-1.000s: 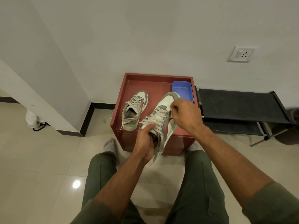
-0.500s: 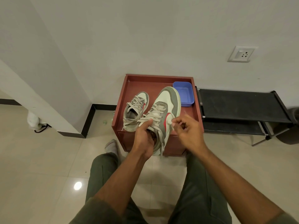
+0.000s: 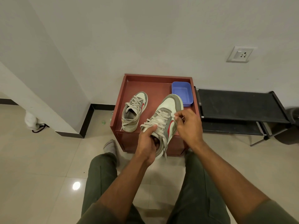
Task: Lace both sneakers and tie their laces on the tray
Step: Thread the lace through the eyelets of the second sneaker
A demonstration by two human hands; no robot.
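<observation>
Left hand (image 3: 146, 143) grips the right sneaker (image 3: 163, 125) at its collar to steady it while right hand (image 3: 187, 125) fingers pinch the lace (image 3: 175, 116) at 2 o'clock for threading.

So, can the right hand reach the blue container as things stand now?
Probably yes. The right hand pinches a lace just in front of the blue container, and only the toe of the held sneaker lies near the path.
</observation>
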